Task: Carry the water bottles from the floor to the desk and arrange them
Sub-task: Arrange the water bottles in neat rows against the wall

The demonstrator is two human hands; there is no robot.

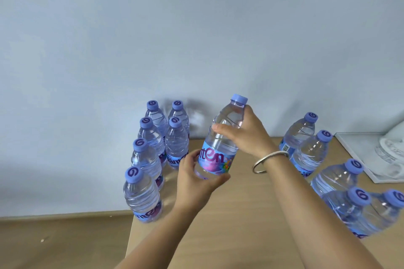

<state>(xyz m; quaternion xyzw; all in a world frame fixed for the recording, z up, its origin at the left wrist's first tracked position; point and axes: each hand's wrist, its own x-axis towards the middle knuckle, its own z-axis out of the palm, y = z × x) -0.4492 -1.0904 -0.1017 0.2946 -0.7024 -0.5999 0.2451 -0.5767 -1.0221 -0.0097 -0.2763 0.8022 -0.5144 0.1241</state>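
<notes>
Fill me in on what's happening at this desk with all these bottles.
A person is holding one water bottle above the wooden desk with both hands: the left hand cups its base, the right hand grips its shoulder. Six bottles already stand in two rows at the desk's left edge by the wall, and five more cluster on the right.

Bottles [220, 144]: clear glossy plastic, ribbed shoulders, matt lilac plastic caps [239, 99], shiny printed film labels [215, 159]. Surface [251, 214]: pale wood-grain laminate, smooth, low sheen. Bangle [270, 161] on right wrist: polished silver-coloured metal. Wall [153, 28]: matt, painted. Floor [54, 242]: wood-look, satin.
</notes>
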